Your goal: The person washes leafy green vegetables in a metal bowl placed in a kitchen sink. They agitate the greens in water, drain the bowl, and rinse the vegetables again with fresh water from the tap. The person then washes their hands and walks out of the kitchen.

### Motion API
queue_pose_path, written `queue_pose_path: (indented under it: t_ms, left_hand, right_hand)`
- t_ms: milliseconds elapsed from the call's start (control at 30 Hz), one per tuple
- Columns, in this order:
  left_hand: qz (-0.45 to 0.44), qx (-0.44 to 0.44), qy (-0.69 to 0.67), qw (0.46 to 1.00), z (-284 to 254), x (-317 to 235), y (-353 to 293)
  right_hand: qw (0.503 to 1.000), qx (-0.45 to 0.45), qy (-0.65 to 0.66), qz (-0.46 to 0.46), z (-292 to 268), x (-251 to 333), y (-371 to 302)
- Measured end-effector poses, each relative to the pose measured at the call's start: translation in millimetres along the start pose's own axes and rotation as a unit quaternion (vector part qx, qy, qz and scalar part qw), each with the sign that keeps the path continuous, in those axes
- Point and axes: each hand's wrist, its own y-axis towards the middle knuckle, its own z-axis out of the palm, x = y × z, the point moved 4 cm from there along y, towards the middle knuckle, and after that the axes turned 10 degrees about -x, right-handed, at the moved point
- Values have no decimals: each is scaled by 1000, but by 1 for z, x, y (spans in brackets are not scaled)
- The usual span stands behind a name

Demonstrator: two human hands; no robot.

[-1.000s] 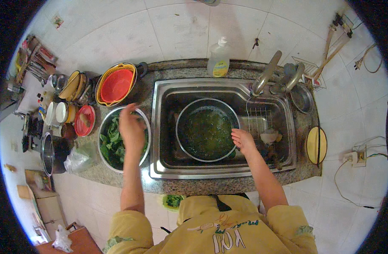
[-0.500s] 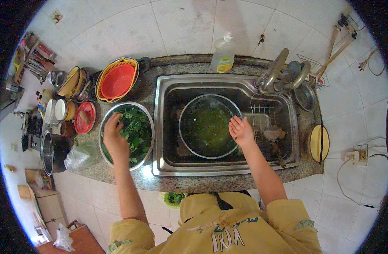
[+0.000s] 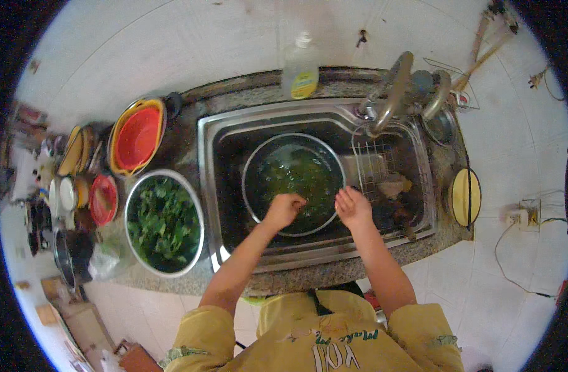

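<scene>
Mid-frame, inside the steel sink [image 3: 204, 149], sits the round basin [image 3: 294, 134], holding greenish water [image 3: 296, 170] with small bits afloat. Left hand [image 3: 286, 209] is over its lower rim, fingers curled and drawn together; can't tell whether a scrap is pinched in the tips. Right hand [image 3: 354, 206] is at the basin's right edge, palm showing, fingers loosely cupped, nothing visible in it; can't tell if it touches the rim

Left of centre, on the counter [image 3: 191, 146], is the metal bowl [image 3: 200, 232], well filled with dark green leaves [image 3: 162, 223]. Neither hand is on it

Handling, my read:
- Leaves: light, limp, likely wet, so they'd cling to skin and each other. Easily bruised or torn. Scoop a loose clump from below with spread fingers; don't squeeze
- Floating bits: too small and soft for a firm grip, probably slippery. Skim with a cupped palm or pinch lightly with fingertips
- Basin: stiff wall, but the water makes it heavy and prone to slosh. Wet rim is likely slick. If it has to be shifted, take opposite sides of the rim, left and right in frame, two hands, keep it level
- Bowl: rigid, lighter load by the look of it. Hold by the rim on both sides, clear of the leaves
</scene>
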Motion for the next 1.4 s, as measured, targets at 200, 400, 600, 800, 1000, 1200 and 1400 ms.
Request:
queue_pose_path:
  t_ms: [200,400,600,800,1000,1200,1400]
  left_hand:
    - [-258,263,411,834,99,182,3]
    - [19,408,211,888,273,143,54]
    - [-34,53,224,973,101,106,198]
    - [-190,16,269,944,34,249,68]
    - [-132,344,287,884,189,153,-11]
    - [-26,12,-5,1000,182,38,137]
    - [-22,-338,277,899,-59,56,126]
  right_hand:
    - [994,-78,-70,-14,-56,-17,-28]
    - [980,-88,-150,-97,-59,-39,-23]
    - [980,-155,-95,-83,-71,-47,14]
    - [971,-154,-93,-160,-81,-58,55]
    - [953,-161,-141,-213,-55,-26,35]
    - [922,-175,-230,-257,-64,-29,43]
    - [932,-219,-179,-226,-77,-36,68]
